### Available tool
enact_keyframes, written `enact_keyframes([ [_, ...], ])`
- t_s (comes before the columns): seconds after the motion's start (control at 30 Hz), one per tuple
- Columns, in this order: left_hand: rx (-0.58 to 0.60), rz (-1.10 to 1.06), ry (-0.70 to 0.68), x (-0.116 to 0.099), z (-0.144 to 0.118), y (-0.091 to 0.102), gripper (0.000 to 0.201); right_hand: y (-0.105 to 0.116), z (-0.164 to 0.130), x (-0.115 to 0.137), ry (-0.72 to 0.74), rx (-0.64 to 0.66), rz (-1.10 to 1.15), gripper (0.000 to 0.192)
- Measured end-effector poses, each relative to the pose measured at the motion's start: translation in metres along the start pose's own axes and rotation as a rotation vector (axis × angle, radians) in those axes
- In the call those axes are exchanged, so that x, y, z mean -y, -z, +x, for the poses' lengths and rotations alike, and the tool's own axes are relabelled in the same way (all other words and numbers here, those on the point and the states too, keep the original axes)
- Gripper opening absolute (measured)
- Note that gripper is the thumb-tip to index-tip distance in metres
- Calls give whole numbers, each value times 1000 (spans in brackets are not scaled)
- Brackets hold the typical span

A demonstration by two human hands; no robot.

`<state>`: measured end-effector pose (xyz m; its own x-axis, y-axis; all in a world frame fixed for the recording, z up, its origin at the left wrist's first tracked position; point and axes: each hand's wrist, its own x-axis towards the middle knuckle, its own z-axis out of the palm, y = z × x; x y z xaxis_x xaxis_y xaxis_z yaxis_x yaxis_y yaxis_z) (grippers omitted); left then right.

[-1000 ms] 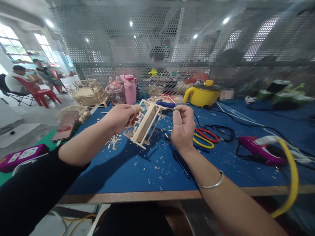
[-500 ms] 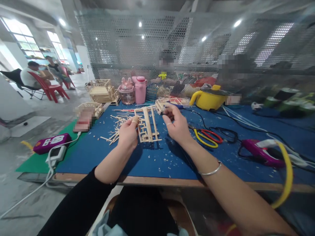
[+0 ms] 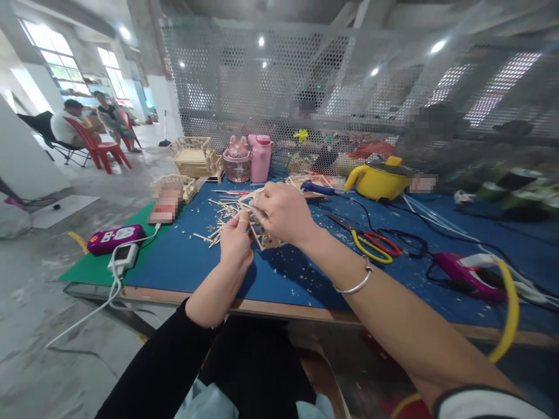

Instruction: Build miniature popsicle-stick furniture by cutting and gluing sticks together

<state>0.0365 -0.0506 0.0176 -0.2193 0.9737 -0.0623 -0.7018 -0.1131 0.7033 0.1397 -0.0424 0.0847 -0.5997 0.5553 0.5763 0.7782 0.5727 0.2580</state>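
Note:
My left hand pinches the lower left edge of a small wooden stick frame, held tilted just above the blue tabletop. Over the top of that frame lies my right hand, its fingers closed on the upper part; they hide much of the frame, and any small thing between them cannot be seen. Loose wooden sticks and small chips are scattered on the table just left of and behind my hands.
Scissors with red and yellow handles lie to the right, near a purple device and black cables. A blue-handled tool, a yellow pot and a pink bottle stand behind. Stick-built models and a phone are left.
My right hand has moved left onto the top of the stick frame and closed there. The left hand keeps its pinch while the frame has tilted. The whole view has shifted slightly.

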Motion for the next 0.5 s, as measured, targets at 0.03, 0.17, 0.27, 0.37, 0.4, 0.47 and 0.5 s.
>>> enact_keyframes([
  [0.03,0,-6,-1,0,0,0,23,-1,1,2,10,7,-28,25],
  [0.17,15,-22,8,0,-1,1,22,-1,6,6,43,8,-74,24],
  [0.27,-25,-19,29,-2,-2,3,20,7,1,2,-20,-101,111,20],
  [0.37,-77,-35,40,-4,-6,9,22,15,-20,-6,-389,-429,477,14],
  [0.4,-79,-46,47,-4,-8,11,24,15,-30,-7,-614,-524,623,12],
  [0.47,-73,-61,71,-4,-12,16,27,11,-50,-6,-1112,-517,997,8],
  [0.5,-73,-59,81,-4,-15,18,29,7,-58,-4,-1302,-427,1184,9],
])
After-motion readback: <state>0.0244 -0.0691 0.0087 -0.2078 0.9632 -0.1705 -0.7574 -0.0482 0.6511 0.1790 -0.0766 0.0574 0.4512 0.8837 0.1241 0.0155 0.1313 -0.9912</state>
